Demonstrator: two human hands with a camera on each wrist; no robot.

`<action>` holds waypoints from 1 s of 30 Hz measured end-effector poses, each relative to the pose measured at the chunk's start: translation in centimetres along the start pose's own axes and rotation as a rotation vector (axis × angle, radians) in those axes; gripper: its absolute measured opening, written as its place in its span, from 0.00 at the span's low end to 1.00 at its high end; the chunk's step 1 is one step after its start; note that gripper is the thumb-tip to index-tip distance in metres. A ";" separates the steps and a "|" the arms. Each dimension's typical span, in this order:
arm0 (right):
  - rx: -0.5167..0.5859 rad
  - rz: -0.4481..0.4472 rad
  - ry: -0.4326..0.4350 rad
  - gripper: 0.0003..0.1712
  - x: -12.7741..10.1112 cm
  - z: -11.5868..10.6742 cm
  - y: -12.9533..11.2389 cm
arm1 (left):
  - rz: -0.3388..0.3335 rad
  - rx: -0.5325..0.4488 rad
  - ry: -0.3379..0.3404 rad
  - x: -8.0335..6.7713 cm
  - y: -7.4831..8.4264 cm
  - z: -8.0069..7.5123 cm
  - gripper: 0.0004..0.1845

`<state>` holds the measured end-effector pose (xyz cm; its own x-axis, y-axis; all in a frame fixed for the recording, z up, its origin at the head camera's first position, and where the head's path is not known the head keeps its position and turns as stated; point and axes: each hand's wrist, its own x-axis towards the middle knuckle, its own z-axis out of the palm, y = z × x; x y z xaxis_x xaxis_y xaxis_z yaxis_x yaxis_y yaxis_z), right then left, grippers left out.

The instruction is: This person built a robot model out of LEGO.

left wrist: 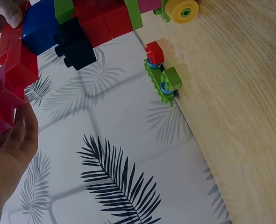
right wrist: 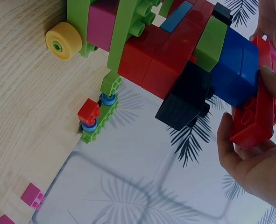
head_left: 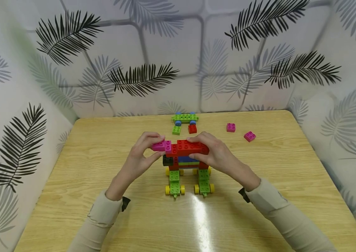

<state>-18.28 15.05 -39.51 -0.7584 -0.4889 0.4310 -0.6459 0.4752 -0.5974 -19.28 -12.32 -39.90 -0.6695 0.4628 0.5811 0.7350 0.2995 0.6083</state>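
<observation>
A tall building-block model of stacked bricks stands on two green wheeled bases (head_left: 174,182) with yellow wheels (head_left: 212,188). At its upper left, my left hand (head_left: 135,159) pinches a pink brick (head_left: 160,146) between thumb and fingers, at the end of the red bricks. My right hand (head_left: 217,152) grips the long red brick (head_left: 185,147) along the top, thumb in front and fingers over it. Below the red layer sit blue bricks (right wrist: 233,67), a green brick (right wrist: 211,44) and more red bricks (right wrist: 161,60). A black brick (left wrist: 75,44) juts out from one end.
Behind the model is a green wheeled base (head_left: 185,118) with blue wheels. A small green brick (head_left: 176,130) and a red brick (head_left: 192,129) lie in front of it. Two pink bricks (head_left: 231,127) lie to the right on the wooden table (head_left: 102,147). Patterned walls enclose the table's back and sides.
</observation>
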 end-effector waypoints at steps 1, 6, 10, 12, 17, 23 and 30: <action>-0.001 0.001 -0.003 0.25 0.0 0.0 0.0 | -0.015 -0.002 -0.008 -0.1 -0.1 0.0 0.26; -0.009 0.007 -0.012 0.25 0.0 0.0 0.0 | -0.093 -0.064 -0.036 -0.3 -0.1 0.3 0.28; -0.016 0.010 -0.008 0.25 0.0 0.0 -0.1 | -0.133 -0.099 -0.046 -0.2 -0.1 0.6 0.28; -0.017 0.013 -0.009 0.25 0.0 0.0 0.0 | -0.137 -0.089 -0.043 -0.2 -0.1 0.6 0.27; -0.008 0.014 -0.010 0.25 -0.1 0.0 0.0 | -0.063 -0.020 -0.044 0.4 -0.1 0.3 0.26; -0.006 0.012 -0.007 0.25 0.0 -0.1 0.0 | -0.018 0.017 -0.060 1.0 0.1 0.0 0.26; -0.007 0.007 -0.012 0.25 0.0 -0.1 0.0 | -0.045 0.010 -0.090 1.0 0.1 -0.1 0.29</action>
<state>-18.24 15.15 -39.42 -0.7616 -0.4943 0.4192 -0.6416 0.4834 -0.5956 -19.95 -11.94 -39.19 -0.6898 0.5216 0.5021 0.7057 0.3295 0.6273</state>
